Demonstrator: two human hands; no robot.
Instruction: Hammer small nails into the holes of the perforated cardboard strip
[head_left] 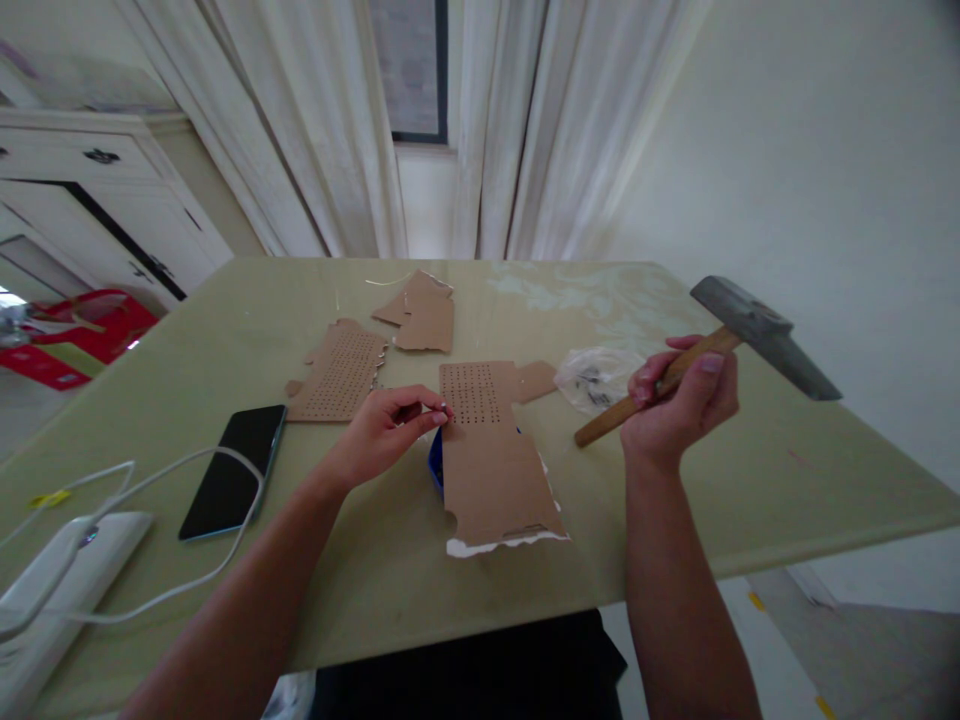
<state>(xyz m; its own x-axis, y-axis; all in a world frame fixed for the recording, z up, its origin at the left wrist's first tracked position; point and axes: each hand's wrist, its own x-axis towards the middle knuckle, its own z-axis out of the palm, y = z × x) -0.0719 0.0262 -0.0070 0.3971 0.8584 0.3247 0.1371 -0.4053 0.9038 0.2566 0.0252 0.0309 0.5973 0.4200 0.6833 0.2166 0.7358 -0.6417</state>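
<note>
My right hand [679, 400] is closed round the wooden handle of a hammer [757, 325], raised over the table with its grey metal head to the upper right. My left hand [386, 430] is closed in a pinch at the left edge of a piece of cardboard [495, 480]. Between its thumb and finger is a tiny shiny thing, too small to name. Rows of small holes or dots cover the far part of this cardboard, and its near edge is torn white. A blue container [436, 462] shows partly beneath it; the rest is hidden.
Another dotted cardboard piece [341, 372] and torn cardboard scraps [426, 315] lie farther back. A clear plastic bag [596, 378] with small dark items rests near the right hand. At left are a phone [234, 472], a white cable [202, 585] and a power strip [82, 580].
</note>
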